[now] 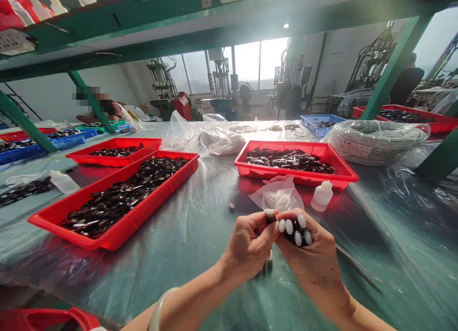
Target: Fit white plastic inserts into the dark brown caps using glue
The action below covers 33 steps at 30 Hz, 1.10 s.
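My right hand (315, 254) is wrapped round a bundle of several small dark parts with white oval ends (298, 237), the ends facing me. Close beside it, my left hand (246, 247) pinches a single dark part with a white end (270, 215) between thumb and fingers. The two hands touch or nearly touch above the table. Below them, another small part (269, 257) shows, partly hidden by my left hand. One more small piece (232, 206) lies on the table to the left. Just behind my hands is a crumpled white bag (281, 195).
A red tray (296, 178) of dark parts stands beyond my hands; a long red tray (114, 243) and another (114, 161) are at left. Near my right hand are a white bottle (322, 196) and a thin metal rod (359, 268). A wire coil (375, 142) sits at right, under a green shelf frame (397, 68).
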Each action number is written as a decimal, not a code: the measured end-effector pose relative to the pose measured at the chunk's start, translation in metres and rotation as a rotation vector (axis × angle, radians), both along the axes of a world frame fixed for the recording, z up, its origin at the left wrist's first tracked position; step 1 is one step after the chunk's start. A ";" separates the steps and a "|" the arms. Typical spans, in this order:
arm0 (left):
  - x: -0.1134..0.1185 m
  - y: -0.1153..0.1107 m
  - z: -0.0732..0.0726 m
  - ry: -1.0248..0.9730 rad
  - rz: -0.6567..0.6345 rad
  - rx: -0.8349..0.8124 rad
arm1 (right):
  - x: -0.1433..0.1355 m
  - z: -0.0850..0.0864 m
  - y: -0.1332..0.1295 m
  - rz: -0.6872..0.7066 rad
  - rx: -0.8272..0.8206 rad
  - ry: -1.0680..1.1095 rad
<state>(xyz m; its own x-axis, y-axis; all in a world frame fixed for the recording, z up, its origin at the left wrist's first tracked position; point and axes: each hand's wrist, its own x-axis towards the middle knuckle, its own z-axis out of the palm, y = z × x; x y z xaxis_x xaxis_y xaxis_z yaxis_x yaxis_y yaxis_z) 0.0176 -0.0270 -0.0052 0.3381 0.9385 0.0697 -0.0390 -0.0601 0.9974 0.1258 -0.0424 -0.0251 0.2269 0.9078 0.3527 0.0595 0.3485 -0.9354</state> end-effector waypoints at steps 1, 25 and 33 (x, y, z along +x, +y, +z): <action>0.000 0.000 -0.001 0.003 -0.013 -0.012 | 0.000 0.000 0.000 0.009 -0.012 0.014; -0.008 0.010 0.007 -0.396 0.065 -0.254 | 0.015 0.018 0.009 0.315 -0.337 0.522; -0.011 0.012 0.013 -0.490 0.110 -0.297 | 0.008 0.007 0.007 0.285 -0.424 0.461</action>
<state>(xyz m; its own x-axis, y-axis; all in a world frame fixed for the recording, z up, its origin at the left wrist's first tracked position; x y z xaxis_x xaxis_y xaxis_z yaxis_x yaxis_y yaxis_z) 0.0069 -0.0151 0.0082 0.2319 0.9696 -0.0777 -0.5099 0.1891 0.8392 0.1339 -0.0351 -0.0184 0.0002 0.9926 -0.1212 -0.4175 -0.1100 -0.9020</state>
